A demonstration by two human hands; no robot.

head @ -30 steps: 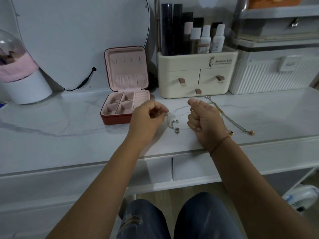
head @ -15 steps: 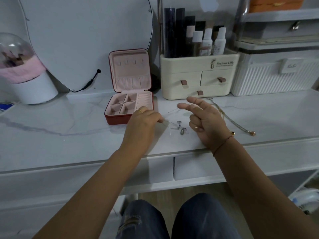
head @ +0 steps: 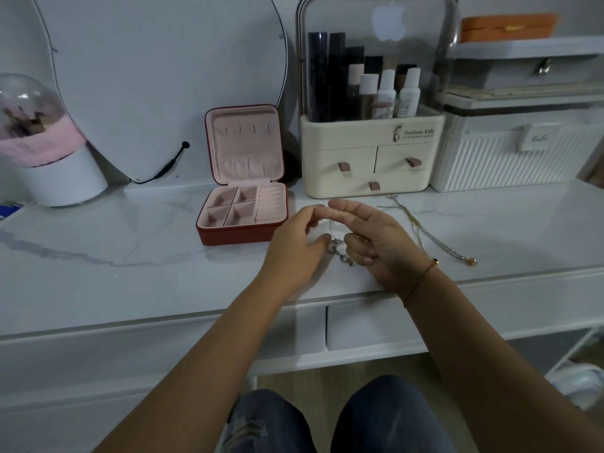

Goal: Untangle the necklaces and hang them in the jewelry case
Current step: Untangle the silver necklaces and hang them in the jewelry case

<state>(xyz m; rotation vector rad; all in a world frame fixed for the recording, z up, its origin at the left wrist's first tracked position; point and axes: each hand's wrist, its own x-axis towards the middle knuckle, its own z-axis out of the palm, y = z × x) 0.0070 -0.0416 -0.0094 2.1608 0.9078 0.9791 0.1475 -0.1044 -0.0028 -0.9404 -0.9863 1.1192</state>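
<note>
A silver necklace (head: pixel 340 253) with small pendants lies on the marble tabletop (head: pixel 130 256) between my hands. Its thin chain rises to where my fingertips meet. My left hand (head: pixel 294 246) curves round it, thumb tip by the pendants and index arched above. My right hand (head: pixel 376 237) stretches two fingers left over the chain; its lower fingers curl beside the pendants, and its hold is hidden. Gold necklaces (head: pixel 425 230) lie tangled to the right. The red jewelry case (head: pixel 240 237) stands open to the left, and the hooks in its lid (head: pixel 245 129) are bare.
A cream cosmetic organiser (head: pixel 369 165) with drawers stands behind my hands, with a white ribbed box (head: pixel 516 158) to its right. A round mirror (head: pixel 157 76) and a domed pink-and-white holder (head: pixel 49 152) stand at the back left. The desk edge runs just below my wrists.
My right hand let go of the chain, opened, then moved left until its fingers met my left index. My left hand lifted its index and spread away from the thumb.
</note>
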